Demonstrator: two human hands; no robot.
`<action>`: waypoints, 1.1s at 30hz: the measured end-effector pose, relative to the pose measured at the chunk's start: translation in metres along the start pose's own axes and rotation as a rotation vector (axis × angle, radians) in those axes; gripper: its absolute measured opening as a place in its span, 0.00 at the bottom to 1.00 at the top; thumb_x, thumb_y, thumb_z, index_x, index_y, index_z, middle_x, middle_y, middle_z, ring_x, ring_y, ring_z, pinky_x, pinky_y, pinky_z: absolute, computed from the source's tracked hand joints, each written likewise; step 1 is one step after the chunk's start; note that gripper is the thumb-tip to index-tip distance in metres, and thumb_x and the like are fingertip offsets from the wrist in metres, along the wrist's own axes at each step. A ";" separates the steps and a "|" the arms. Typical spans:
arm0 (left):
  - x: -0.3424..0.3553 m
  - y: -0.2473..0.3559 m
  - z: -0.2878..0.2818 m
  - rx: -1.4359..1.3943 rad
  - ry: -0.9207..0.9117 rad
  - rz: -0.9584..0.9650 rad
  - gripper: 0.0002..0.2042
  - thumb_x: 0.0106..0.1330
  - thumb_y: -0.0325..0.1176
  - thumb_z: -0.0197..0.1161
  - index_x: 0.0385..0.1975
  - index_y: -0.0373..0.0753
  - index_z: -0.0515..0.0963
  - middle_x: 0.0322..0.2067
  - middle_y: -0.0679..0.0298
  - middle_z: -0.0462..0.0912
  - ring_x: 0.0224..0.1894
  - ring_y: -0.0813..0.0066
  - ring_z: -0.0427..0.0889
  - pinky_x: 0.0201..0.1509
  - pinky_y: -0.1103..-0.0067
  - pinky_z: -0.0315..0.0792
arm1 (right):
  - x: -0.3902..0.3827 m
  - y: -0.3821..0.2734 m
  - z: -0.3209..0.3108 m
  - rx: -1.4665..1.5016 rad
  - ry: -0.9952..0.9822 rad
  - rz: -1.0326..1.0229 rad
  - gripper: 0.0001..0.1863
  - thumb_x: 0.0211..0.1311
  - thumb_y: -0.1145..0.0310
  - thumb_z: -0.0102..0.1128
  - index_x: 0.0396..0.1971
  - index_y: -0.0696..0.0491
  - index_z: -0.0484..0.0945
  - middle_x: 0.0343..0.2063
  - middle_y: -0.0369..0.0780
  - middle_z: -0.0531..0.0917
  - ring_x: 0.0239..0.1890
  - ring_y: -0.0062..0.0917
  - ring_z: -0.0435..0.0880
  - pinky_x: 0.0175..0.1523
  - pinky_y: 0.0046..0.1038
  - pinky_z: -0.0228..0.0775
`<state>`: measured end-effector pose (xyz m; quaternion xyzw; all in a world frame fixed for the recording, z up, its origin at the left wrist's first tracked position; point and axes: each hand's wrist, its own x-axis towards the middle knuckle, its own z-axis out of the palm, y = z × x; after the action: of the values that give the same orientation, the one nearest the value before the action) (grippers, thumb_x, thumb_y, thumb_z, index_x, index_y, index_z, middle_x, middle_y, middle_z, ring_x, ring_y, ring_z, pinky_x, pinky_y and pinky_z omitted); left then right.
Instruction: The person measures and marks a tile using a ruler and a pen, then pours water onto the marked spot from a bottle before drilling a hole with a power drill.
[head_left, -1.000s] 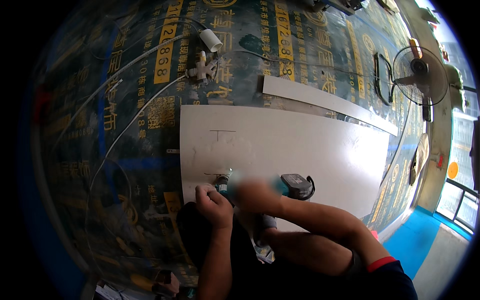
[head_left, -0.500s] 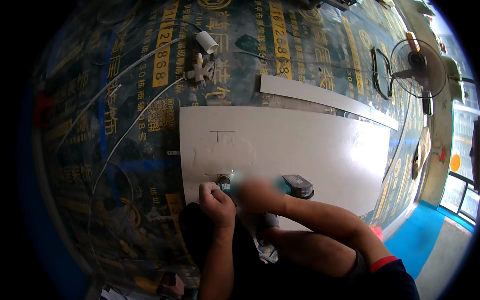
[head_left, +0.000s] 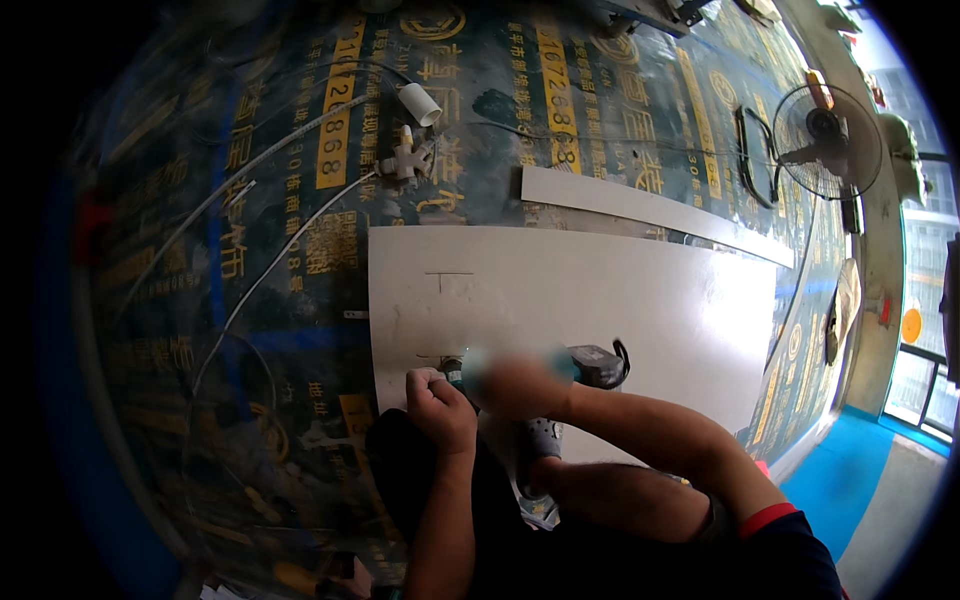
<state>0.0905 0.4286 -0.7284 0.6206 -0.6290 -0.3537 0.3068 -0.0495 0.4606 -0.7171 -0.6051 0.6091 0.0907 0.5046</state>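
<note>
A large pale tile lies flat in front of me, with thin dark marks drawn near its left end. Over its near edge is a teal cordless angle grinder, its dark battery pointing right. My right hand wraps round the tool's body, though a blur covers much of the fingers and tool. Beside the grinder's head, my left hand is closed in a fist; whatever lies inside it is hidden. A tiny bright spot shows by the head, next to a drawn line.
A narrow tile strip lies beyond the large tile. White pipe fittings and a white cylinder sit among cables on the printed green floor sheeting. A fan stands far right. My shoe is by the tile's near edge.
The view has shifted slightly. The grinder's battery end has turned a little, and a dark loop now stands up beside it. Both hands keep nearly the same places.
</note>
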 end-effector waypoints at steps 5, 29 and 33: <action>0.019 -0.003 -0.031 -0.155 0.038 -0.093 0.06 0.68 0.28 0.49 0.29 0.36 0.71 0.28 0.62 0.74 0.34 0.73 0.74 0.43 0.75 0.71 | -0.009 -0.018 -0.010 0.103 0.034 0.146 0.14 0.50 0.68 0.60 0.37 0.56 0.83 0.37 0.51 0.86 0.43 0.44 0.87 0.49 0.40 0.79; 0.020 -0.392 -0.157 1.079 0.210 -0.241 0.49 0.68 0.72 0.39 0.72 0.29 0.48 0.72 0.39 0.44 0.74 0.38 0.47 0.71 0.48 0.50 | -0.103 -0.016 -0.045 0.460 0.070 0.595 0.25 0.51 0.69 0.74 0.50 0.54 0.77 0.33 0.39 0.84 0.35 0.24 0.84 0.41 0.29 0.79; 0.028 -0.384 -0.165 1.065 0.284 -0.200 0.48 0.67 0.72 0.41 0.70 0.29 0.53 0.71 0.40 0.50 0.73 0.38 0.50 0.71 0.48 0.51 | -0.125 -0.008 -0.034 0.760 0.082 0.486 0.24 0.50 0.71 0.75 0.49 0.53 0.78 0.33 0.36 0.83 0.33 0.22 0.83 0.38 0.26 0.78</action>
<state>0.4420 0.3980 -0.9547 0.7880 -0.6114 0.0724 -0.0024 -0.0907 0.5144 -0.6065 -0.2195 0.7431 -0.0473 0.6304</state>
